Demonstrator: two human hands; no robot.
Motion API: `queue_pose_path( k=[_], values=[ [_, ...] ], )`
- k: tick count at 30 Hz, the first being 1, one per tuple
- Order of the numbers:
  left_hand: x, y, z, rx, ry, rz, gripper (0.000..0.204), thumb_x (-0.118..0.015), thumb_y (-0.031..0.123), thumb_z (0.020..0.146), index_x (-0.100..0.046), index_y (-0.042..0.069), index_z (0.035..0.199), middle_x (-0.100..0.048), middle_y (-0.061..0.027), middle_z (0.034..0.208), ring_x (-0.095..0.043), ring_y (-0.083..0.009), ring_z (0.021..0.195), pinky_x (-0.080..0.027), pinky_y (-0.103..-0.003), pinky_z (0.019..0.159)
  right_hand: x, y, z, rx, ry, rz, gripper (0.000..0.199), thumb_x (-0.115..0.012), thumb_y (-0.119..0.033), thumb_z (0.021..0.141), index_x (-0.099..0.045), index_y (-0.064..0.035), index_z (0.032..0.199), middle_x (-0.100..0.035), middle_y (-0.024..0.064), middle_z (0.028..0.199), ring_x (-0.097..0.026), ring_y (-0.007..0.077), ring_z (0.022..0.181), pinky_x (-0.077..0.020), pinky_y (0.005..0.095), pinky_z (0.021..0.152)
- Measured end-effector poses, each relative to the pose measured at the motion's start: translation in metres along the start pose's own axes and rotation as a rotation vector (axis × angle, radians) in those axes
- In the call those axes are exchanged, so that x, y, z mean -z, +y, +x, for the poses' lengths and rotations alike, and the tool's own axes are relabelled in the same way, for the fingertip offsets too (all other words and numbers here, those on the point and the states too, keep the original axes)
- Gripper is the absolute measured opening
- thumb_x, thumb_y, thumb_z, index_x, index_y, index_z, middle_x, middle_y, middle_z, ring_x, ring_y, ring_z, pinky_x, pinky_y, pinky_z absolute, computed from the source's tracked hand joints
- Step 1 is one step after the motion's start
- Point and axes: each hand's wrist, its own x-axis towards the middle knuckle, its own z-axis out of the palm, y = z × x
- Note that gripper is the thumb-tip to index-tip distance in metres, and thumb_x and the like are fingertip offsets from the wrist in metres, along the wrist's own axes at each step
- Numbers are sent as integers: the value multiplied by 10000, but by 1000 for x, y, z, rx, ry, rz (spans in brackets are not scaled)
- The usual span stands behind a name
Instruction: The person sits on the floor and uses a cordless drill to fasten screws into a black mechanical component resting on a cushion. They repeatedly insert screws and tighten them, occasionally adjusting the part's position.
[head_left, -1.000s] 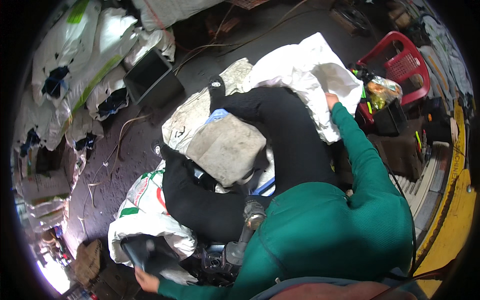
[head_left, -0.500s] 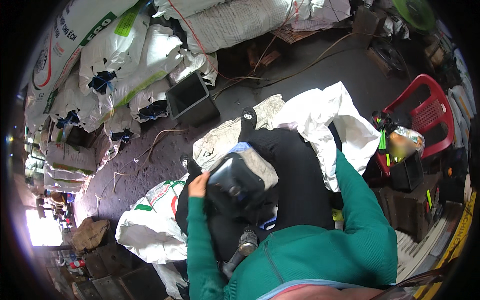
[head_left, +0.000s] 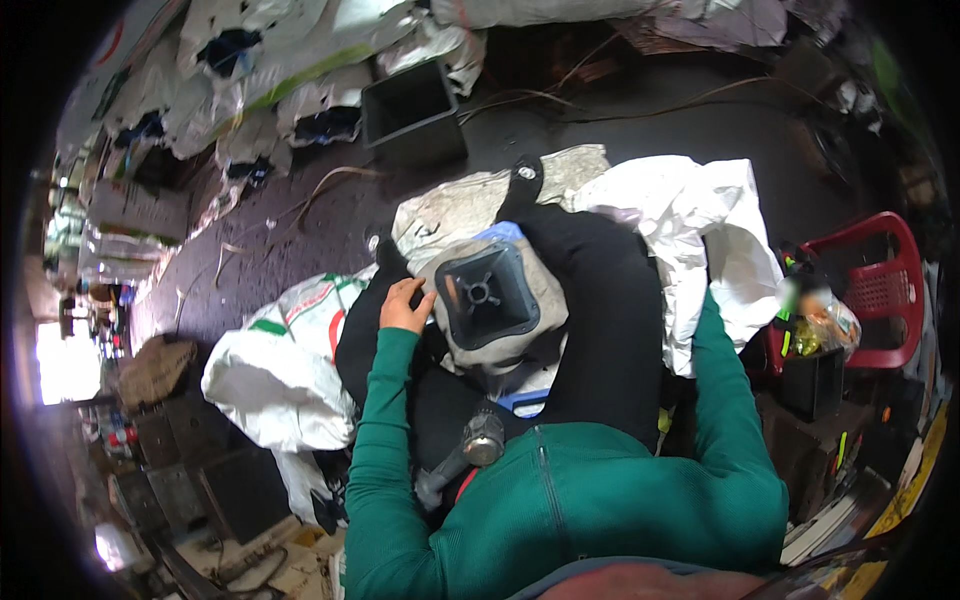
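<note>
My left hand [head_left: 404,306] rests by the near left edge of a stand wrapped in grey cloth [head_left: 540,322], fingers apart and slightly bent, holding nothing. Whether its fingertips touch the cloth I cannot tell. A dark square recessed plastic part [head_left: 488,318] with a round hub and spokes sits in the stand, between my knees. My right forearm reaches into the white sack [head_left: 672,205] on the right; the sack hides my right hand. A grey metal tool with a round head [head_left: 484,440] lies against my lap.
A second white sack [head_left: 270,385] slumps open beside my left leg. Ahead stands a dark square tub [head_left: 420,145]; stuffed white bags [head_left: 340,35] are piled behind it. A red plastic chair [head_left: 885,290] is at the right, with a black box [head_left: 815,385] nearby. Cables [head_left: 330,180] trail over the floor.
The glossy black piece over the stand, with my left hand at its edge, is gone from there; the hubbed square part shows. My left hand is now apart. The whole view has shifted.
</note>
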Motion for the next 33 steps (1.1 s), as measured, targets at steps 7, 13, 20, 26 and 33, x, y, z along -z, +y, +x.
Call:
queue_pose_path(
  k=[7, 13, 20, 26, 33],
  values=[
    [65, 37, -86, 13, -83, -165, 276, -671, 171, 835, -649, 44, 1078, -654, -113, 964, -658, -220, 799, -510, -292, 708, 135, 6, -43, 20, 352, -126, 305, -699, -294, 747, -662, -6, 840, -672, 193, 831, -647, 368, 777, -502, 418, 737],
    [69, 57, -133, -57, -317, -161, 326, -675, 263, 820, -651, 65, 1078, -654, -136, 1009, -638, -318, 901, -504, -379, 798, 258, -143, -134, 279, 355, 345, 137, -639, -128, 868, -640, 9, 859, -644, 38, 774, -562, 74, 701, -453, 236, 639],
    [92, 81, -164, 51, -474, -182, 419, -669, 262, 826, -591, 65, 1187, -638, -142, 1018, -627, -312, 922, -488, -367, 802, 69, -366, -124, 1024, -110, -61, 177, -665, -239, 793, -621, -81, 861, -635, 117, 806, -626, 329, 782, -504, 429, 675],
    [116, 76, -230, 39, -626, -93, 604, -698, 349, 754, -527, 90, 1273, -586, -141, 1171, -594, -328, 1026, -480, -411, 836, -18, -401, -109, 1020, -200, -318, 203, -644, -276, 802, -640, -84, 868, -663, 118, 844, -648, 320, 815, -518, 437, 714],
    [63, 88, -224, 205, -554, 99, 813, -738, 197, 649, -398, 147, 1386, -545, -109, 1137, -633, -332, 895, -519, -439, 789, -27, -403, -96, 858, -216, -347, 253, -635, -330, 799, -673, -84, 846, -675, 140, 825, -659, 322, 801, -520, 441, 724]
  ],
)
